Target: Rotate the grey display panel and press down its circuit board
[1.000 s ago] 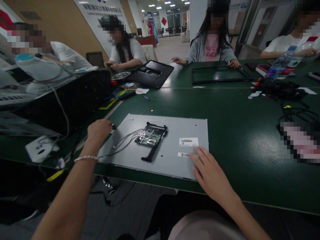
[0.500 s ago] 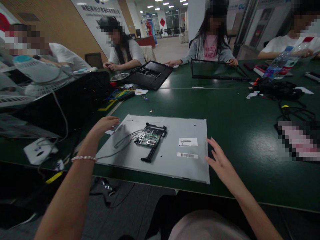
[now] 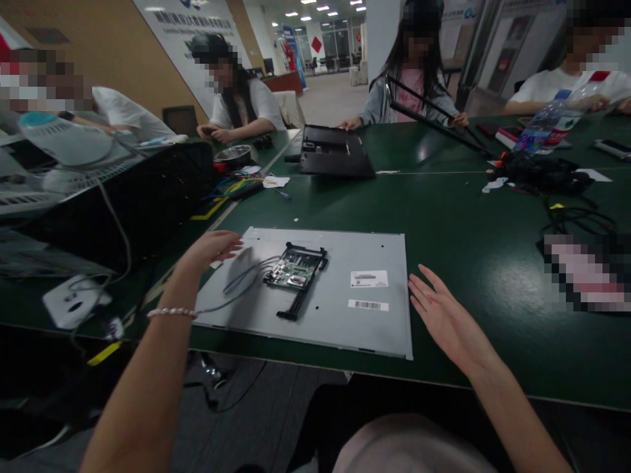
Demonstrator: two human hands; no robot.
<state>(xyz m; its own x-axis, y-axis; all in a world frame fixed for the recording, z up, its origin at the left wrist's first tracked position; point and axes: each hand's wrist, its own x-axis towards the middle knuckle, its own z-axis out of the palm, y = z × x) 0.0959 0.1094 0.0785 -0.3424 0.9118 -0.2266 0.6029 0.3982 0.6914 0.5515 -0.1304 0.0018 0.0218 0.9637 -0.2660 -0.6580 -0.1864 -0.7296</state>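
Observation:
A silver-grey display panel [image 3: 340, 263] lies on the green table before me, its labelled back facing up. On it sits a green circuit board [image 3: 294, 274] in a black bracket [image 3: 290, 309], with grey cables [image 3: 246, 274] running off to the left. My left hand [image 3: 211, 251], open with fingers stretched out, hovers by the panel's left edge; whether it touches cannot be made out. Beside the right edge, my right hand [image 3: 446, 315] is also open and holds nothing, its fingertips very near the panel's side.
Across the table [image 3: 468, 217], a co-worker holds a black bezel frame [image 3: 434, 121] and has a hand at a black back cover [image 3: 335, 154]. A large black case [image 3: 162, 190] stands left. Bottles [image 3: 547, 125], dark cables [image 3: 537, 174] and a blurred pink item [image 3: 582, 269] lie right.
The black back cover has shifted right and turned, and the co-worker's bezel frame has tilted upward. My right hand has turned and drawn slightly right; my left has moved a little right.

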